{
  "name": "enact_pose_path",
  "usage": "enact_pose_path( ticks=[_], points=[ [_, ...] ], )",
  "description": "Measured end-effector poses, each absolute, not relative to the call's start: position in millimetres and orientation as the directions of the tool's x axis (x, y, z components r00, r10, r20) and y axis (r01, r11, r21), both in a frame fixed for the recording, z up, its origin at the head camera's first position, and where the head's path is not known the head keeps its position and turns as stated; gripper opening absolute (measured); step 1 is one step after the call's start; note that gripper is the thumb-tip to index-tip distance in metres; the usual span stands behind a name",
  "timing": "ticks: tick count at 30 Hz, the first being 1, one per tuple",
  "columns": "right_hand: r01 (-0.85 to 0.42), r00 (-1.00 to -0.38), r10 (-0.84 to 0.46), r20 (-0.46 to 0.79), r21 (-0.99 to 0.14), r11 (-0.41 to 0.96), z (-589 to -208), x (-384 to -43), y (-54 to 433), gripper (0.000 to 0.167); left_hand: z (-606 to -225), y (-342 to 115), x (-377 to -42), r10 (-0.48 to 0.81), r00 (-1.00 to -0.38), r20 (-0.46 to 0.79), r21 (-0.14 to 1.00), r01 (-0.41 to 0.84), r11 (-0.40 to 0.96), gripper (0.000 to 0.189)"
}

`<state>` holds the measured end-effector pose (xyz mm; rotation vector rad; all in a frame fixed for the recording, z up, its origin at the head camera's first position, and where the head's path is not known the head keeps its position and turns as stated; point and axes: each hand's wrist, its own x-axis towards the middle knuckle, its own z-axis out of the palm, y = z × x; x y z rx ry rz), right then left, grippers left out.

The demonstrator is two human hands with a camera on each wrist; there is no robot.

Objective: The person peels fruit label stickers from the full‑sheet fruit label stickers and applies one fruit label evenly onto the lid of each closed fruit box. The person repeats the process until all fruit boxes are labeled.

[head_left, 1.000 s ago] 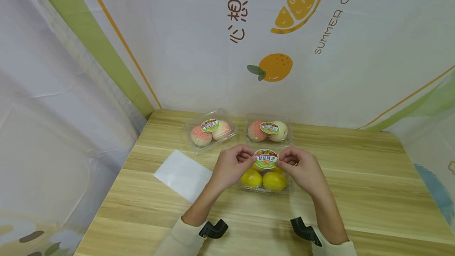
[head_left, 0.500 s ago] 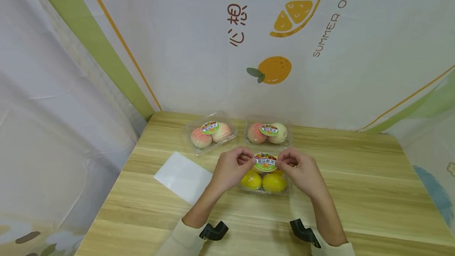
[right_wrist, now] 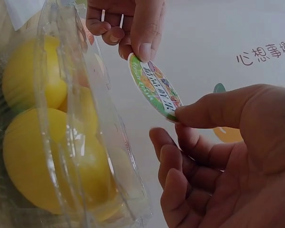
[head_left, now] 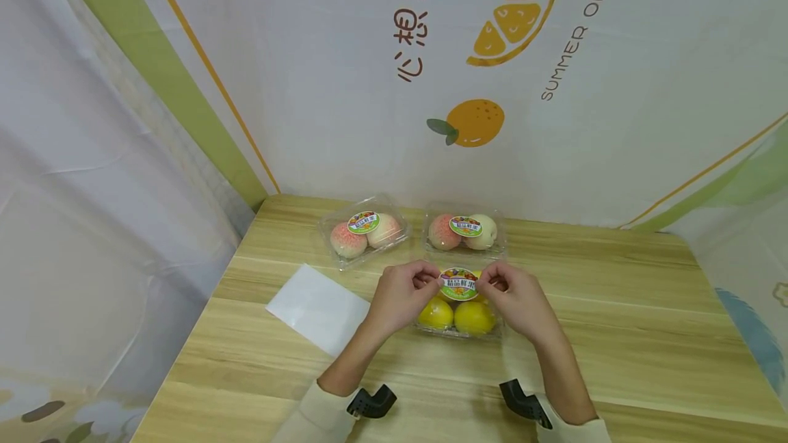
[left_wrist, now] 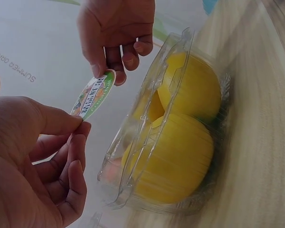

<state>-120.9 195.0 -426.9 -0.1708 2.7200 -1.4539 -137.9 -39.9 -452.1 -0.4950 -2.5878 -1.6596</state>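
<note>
An oval fruit sticker point(head_left: 458, 284), printed in green, white and red, is stretched between both hands. My left hand point(head_left: 403, 294) pinches its left end between thumb and forefinger, and my right hand point(head_left: 516, 298) pinches its right end the same way. Both wrist views show a gap between the sticker point(left_wrist: 92, 97) and the lid below. Under it stands a clear plastic clamshell box point(right_wrist: 61, 142) holding several yellow fruits that look like lemons point(head_left: 475, 318). The lid appears closed, and the hands partly cover the box in the head view.
Two more clear boxes, the left box point(head_left: 345, 260) and the right box point(head_left: 498, 251), stand behind with peach-like fruits and oval stickers on their lids. A white sheet point(head_left: 320, 307) lies on the wooden table point(head_left: 615, 333) at left. A printed curtain point(head_left: 345, 87) hangs behind.
Both hands and the sticker have shifted slightly down in the head view, which has itself tilted a little. The grip on the sticker is unchanged.
</note>
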Motion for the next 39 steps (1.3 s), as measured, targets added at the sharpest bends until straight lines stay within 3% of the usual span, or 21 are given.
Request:
enact_pose_path(
  ticks=[39],
  points=[
    [-0.068,-0.995,-0.101,0.0,-0.74,0.669,-434,-124,186,0.021,-459,-29,-135,0.201,-0.958,0.202,0.737,0.284,0.614,0.014]
  ],
)
